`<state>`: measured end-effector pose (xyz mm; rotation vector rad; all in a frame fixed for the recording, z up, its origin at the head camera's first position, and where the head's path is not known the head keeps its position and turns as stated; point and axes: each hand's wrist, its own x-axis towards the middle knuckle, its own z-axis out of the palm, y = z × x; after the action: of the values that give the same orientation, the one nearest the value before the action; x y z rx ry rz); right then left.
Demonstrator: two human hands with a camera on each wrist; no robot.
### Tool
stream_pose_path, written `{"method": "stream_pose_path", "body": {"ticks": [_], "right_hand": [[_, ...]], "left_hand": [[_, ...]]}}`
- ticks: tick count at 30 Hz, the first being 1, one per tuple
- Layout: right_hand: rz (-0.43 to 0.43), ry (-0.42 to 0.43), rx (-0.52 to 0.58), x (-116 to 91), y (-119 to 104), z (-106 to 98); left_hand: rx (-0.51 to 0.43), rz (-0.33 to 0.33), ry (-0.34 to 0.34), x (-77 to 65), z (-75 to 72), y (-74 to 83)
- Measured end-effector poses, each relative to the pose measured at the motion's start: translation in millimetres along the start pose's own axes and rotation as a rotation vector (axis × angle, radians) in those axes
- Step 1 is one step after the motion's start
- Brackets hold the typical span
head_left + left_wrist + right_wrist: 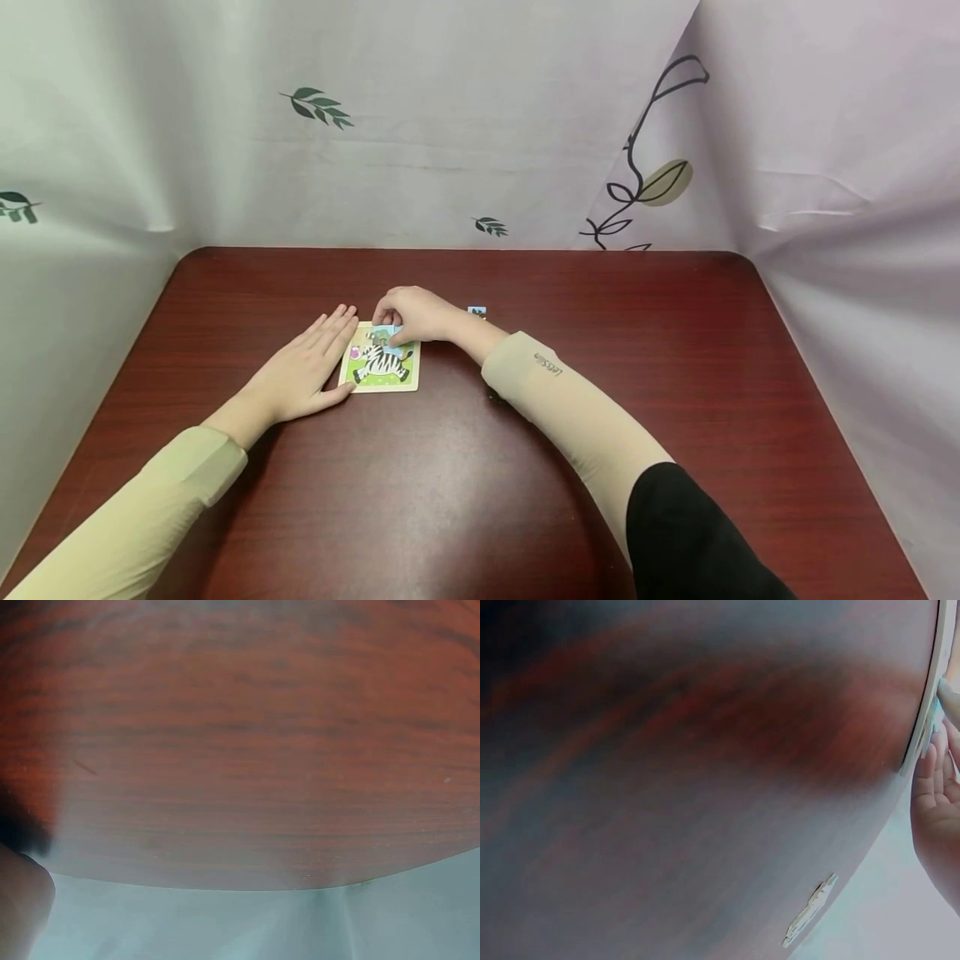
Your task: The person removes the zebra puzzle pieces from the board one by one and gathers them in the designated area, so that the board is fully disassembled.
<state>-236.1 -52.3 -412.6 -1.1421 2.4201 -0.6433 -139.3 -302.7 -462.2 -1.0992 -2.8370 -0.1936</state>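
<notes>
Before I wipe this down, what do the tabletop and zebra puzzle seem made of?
Tabletop: probably wood or laminate, fairly glossy, judging by its streaky grain and soft reflections.
Zebra puzzle: perhaps thin wood with a printed face, from its pale border; sheen unclear.

The left hand [309,367] rests straight-fingered along the left edge of the zebra puzzle [381,367], the right hand [422,315] curling over its top.

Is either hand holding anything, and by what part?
The right hand appears to pinch a flat, light-blue printed puzzle piece near its far right corner. The left hand lies flat at the square, pale-rimmed zebra board's left edge.
</notes>
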Motion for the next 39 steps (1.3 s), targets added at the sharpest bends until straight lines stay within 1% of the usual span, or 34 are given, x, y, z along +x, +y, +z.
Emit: {"method": "stream_pose_path", "body": {"ticks": [12, 19, 27, 33, 39], "right_hand": [[0.006, 0.004, -0.018, -0.9, -1.9, -3.8], [0.017, 0.002, -0.055, 0.1, -3.8, -2.2], [0.006, 0.009, -0.088, -0.1, -4.7, 0.0], [-0.002, 0.024, -0.09, -3.5, -6.2, 0.6], [-0.011, 0.051, -0.051, -4.4, -5.8, 0.9]], "left_hand": [[0.005, -0.002, 0.002, 0.8, -0.4, -1.3], [0.004, -0.002, 0.004, 0.0, -1.3, -0.7], [-0.007, -0.004, 0.005, -1.0, 0.1, -0.3], [-0.008, -0.002, 0.009, -0.7, 0.9, 0.0], [-0.003, 0.002, 0.01, -1.4, 0.5, -0.3]]}}
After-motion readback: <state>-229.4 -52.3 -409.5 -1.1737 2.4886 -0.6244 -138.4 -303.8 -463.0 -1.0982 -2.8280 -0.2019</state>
